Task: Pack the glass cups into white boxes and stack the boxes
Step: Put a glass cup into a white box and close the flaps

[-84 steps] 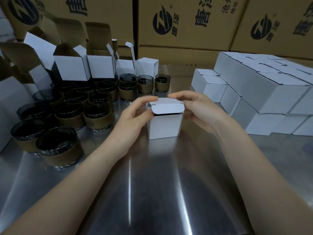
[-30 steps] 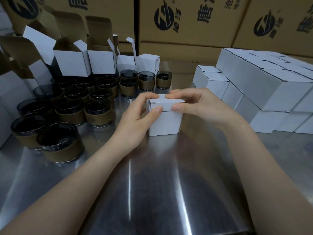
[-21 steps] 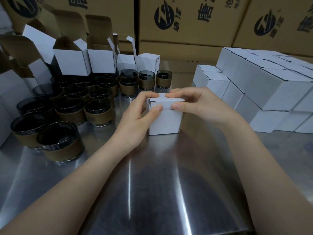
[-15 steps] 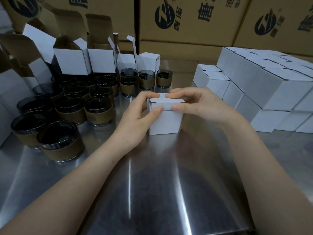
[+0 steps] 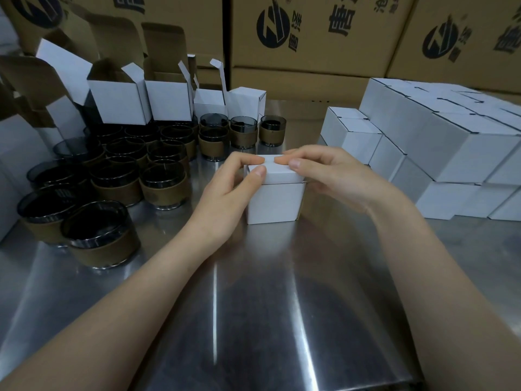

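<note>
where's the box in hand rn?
Head view, centre: the white box stands on the steel table between the left hand and right hand, glass cups to its left, stacked closed boxes to its right.

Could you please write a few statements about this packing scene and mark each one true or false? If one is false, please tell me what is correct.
1. The left hand and the right hand both pinch the top of the white box. True.
2. The lid of this box stands wide open. False: it lies folded down under the fingertips.
3. The stacked closed boxes are on the person's right. True.
4. The glass cups stand on the person's right. False: they stand on the metal table, on the left.
</note>
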Demonstrator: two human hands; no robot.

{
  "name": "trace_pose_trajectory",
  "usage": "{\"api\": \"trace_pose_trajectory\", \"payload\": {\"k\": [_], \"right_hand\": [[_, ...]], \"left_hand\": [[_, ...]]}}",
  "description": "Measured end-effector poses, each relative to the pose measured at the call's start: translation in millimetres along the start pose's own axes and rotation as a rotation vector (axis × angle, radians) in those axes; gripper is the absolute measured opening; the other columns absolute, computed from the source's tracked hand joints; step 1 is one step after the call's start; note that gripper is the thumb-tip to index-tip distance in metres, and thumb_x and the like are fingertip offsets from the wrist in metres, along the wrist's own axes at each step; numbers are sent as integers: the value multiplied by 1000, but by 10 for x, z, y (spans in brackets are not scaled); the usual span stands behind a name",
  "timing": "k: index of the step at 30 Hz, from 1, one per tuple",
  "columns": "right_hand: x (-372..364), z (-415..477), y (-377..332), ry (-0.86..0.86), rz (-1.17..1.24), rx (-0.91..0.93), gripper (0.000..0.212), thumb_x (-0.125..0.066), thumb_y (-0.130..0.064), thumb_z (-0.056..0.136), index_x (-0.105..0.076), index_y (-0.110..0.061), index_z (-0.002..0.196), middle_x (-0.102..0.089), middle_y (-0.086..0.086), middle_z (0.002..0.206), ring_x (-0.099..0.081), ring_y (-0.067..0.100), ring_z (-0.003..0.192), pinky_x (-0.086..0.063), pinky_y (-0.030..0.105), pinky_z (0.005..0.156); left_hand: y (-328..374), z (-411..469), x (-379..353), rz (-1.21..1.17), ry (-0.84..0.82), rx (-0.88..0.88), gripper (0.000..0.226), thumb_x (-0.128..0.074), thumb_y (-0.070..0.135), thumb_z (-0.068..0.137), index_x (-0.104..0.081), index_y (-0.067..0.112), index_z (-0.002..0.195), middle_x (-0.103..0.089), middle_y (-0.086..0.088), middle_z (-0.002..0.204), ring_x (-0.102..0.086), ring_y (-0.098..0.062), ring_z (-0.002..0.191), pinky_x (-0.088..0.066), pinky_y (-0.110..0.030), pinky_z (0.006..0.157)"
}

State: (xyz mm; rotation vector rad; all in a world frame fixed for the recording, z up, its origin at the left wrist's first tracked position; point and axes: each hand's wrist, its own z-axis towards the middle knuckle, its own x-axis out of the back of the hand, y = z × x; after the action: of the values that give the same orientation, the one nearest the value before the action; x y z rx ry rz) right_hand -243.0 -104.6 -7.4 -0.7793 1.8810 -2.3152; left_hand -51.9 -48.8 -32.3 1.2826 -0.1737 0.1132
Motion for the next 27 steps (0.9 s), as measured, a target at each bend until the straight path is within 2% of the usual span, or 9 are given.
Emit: {"api": "trace_pose_trajectory", "payload": {"k": [2,4,8,13,16,19,21,27], "right_hand": [[11,6,6,-20,12,-7,17,-60,-24,96,-76,-30,96,-70,-15,102,-63,-1,93,-48,12,69],[20,9,8,-34,21,-9,16,-59,-22,96,-74,-28,97,-70,-17,97,-63,-1,91,-48,12,70],[29,13,9,-55,23,-17,15,-59,-18,96,-72,-22,101,-70,-19,93,-63,-2,87,-48,12,69],[35,13,12,-69,47,-21,14,-59,-14,95,-71,-19,102,-70,-17,89,-63,-4,84,-48,10,68],[30,22,24,-75,45,-25,14,-60,-13,94,-71,-20,101,-70,-12,93,-63,0,88,-48,13,73],[27,30,47,-72,7,-23,16,-62,-11,93,-70,-22,101,-67,2,107,-61,6,98,-48,20,84],[26,31,48,-78,19,-25,17,-61,-9,93,-69,-22,101,-65,6,111,-60,8,100,-47,21,86],[12,29,38,-100,59,-36,18,-58,-6,94,-66,-18,106,-63,-3,98,-58,7,93,-47,18,80]], "left_hand": [[7,3,-3,-3,-2,6,36,-51,46,86,-58,25,113,-59,-7,119,-56,-28,115,-45,-54,102],[14,9,1,-11,-2,17,35,-52,43,87,-57,23,114,-59,-3,120,-57,-26,116,-45,-54,102],[-22,30,19,-34,4,32,17,-55,24,100,-57,18,115,-59,-2,120,-57,-27,116,-45,-54,102],[-18,31,17,-27,3,44,17,-53,18,100,-56,16,117,-57,-1,121,-57,-26,117,-45,-52,103],[-15,31,15,-38,-2,58,17,-53,15,99,-55,15,116,-57,-2,121,-58,-24,116,-46,-52,102],[-12,33,7,-71,0,85,19,-53,9,98,-55,10,117,-58,-7,121,-59,-26,114,-48,-49,100],[-15,36,0,-87,-1,94,19,-53,6,98,-54,8,116,-59,-9,119,-59,-29,115,-48,-46,98],[9,52,-21,-123,2,115,18,-51,3,97,-56,11,112,-58,-4,113,-57,-30,117,-46,-45,99]]}}
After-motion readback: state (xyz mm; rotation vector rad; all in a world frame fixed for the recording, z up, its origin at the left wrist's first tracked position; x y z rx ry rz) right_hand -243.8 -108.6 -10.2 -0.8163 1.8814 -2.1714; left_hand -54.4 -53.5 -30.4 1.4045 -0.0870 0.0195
